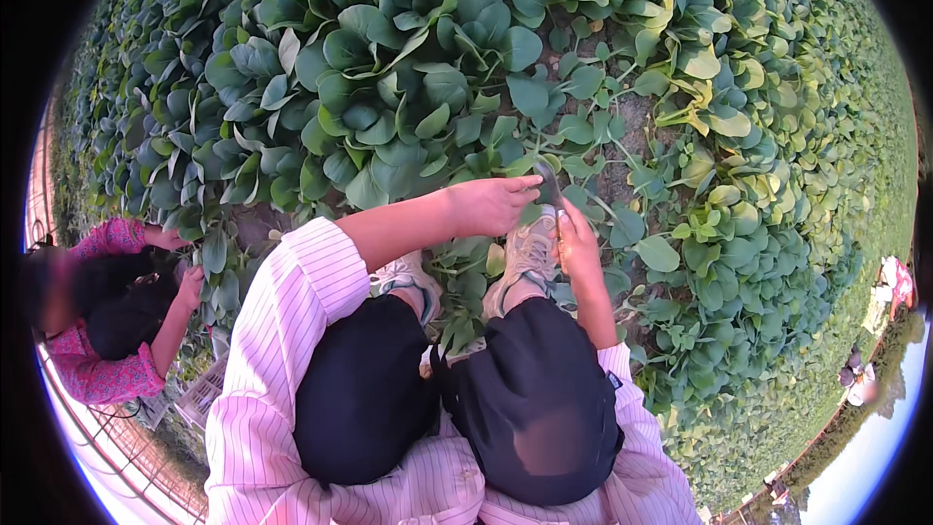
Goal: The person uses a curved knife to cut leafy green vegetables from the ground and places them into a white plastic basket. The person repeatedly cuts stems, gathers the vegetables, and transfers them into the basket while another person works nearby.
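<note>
My right hand (578, 239) grips a small sickle (552, 188) by its wooden handle, the curved metal blade pointing away from me. My left hand (503, 204) reaches across, its extended fingertips right by the blade; whether they touch it is unclear. I see nothing held in that hand. Beneath and ahead of both hands grow low leafy greens (576, 127) with rounded leaves, resembling bok choy. Fuller heads of bok choy (393, 87) stand just beyond my left forearm. My shoes (526, 251) are planted among the leaves, between my bent knees.
Another person (109, 313) in a pink patterned top crouches at the left, both hands at the plants. Plastic crates (203, 390) sit between us. Bare soil (633, 127) shows ahead to the right. More people (859, 379) appear far off at the right edge.
</note>
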### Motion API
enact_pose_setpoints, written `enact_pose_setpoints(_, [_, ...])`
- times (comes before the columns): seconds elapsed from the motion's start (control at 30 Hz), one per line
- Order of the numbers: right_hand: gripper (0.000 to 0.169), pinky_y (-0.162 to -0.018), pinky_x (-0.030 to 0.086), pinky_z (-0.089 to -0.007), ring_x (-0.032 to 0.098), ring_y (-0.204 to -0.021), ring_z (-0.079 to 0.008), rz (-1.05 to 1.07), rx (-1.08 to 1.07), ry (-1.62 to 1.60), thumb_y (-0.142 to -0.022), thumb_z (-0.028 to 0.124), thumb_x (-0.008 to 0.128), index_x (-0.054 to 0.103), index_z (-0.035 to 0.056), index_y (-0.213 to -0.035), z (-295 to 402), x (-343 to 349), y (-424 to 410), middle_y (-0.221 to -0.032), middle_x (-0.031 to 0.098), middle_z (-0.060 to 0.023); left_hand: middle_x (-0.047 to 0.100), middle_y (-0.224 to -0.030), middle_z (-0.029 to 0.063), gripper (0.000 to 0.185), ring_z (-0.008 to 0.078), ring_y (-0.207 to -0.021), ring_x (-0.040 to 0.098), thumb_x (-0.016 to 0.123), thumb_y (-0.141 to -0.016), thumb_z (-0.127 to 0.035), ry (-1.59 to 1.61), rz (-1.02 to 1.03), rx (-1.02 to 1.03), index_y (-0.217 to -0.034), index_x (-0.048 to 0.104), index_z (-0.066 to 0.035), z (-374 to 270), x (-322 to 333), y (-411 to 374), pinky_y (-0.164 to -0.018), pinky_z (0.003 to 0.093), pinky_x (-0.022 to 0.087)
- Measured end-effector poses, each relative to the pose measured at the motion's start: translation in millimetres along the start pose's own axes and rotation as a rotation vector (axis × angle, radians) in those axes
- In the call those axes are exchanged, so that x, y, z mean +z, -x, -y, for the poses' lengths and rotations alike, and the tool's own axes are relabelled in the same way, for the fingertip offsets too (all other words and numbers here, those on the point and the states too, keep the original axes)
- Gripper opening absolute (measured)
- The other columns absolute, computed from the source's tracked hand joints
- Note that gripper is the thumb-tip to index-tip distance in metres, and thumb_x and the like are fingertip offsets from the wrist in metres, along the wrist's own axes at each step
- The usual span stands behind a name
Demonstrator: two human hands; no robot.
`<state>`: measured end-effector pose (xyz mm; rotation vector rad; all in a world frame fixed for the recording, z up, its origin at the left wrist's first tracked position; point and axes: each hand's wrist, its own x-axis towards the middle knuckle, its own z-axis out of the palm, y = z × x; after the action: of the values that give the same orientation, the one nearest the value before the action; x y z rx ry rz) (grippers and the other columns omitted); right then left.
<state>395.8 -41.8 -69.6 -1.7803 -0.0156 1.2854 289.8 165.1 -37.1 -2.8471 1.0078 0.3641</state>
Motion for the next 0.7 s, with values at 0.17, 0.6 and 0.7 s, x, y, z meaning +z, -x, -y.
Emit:
enact_pose_setpoints(0.17, [0.041, -0.054, 0.045, -0.0221, 0.053, -0.055, -0.0082, 0.051, -0.002, 0.102, -0.098, 0.027, 0.047, 0.047, 0.0134, -0.136, -11.5, 8.4, -26.7, -0.083, 0.059, -0.0025, 0.058, -0.123, 0.0127, 0.045, 0.0219, -0.121, 0.05, 0.05, -0.082, -0.015, 0.035, 0.051, -0.412, -0.125, 0.054, -0.005, 28.0, 42.8, 25.6, -0.114, 0.0404, 0.025])
enact_pose_setpoints(0.6, [0.039, -0.083, 0.048, -0.0402, 0.063, -0.091, -0.0349, 0.029, -0.341, 0.763, -0.094, 0.032, 0.048, 0.054, 0.0141, -0.128, -7.6, 44.4, -73.4, -0.1, 0.065, -0.0193, 0.06, -0.118, 0.0063, 0.045, 0.0211, -0.108, 0.055, 0.055, -0.077, -0.01, 0.383, -0.066, -0.622, -0.122, 0.057, -0.006, -1.0, 66.1, 61.6, -0.1, 0.033, 0.039])
enact_pose_setpoints(0.7, [0.037, -0.087, 0.047, -0.0396, 0.062, -0.095, -0.0359, 0.16, -0.181, 0.811, -0.094, 0.03, 0.05, 0.055, 0.0148, -0.127, 4.7, 42.4, -62.6, -0.103, 0.064, -0.0202, 0.062, -0.112, 0.005, 0.043, 0.0206, -0.099, 0.057, 0.057, -0.075, -0.009, 0.399, -0.147, -0.634, -0.117, 0.059, -0.007, 1.2, 68.5, 68.6, -0.094, 0.0321, 0.042])
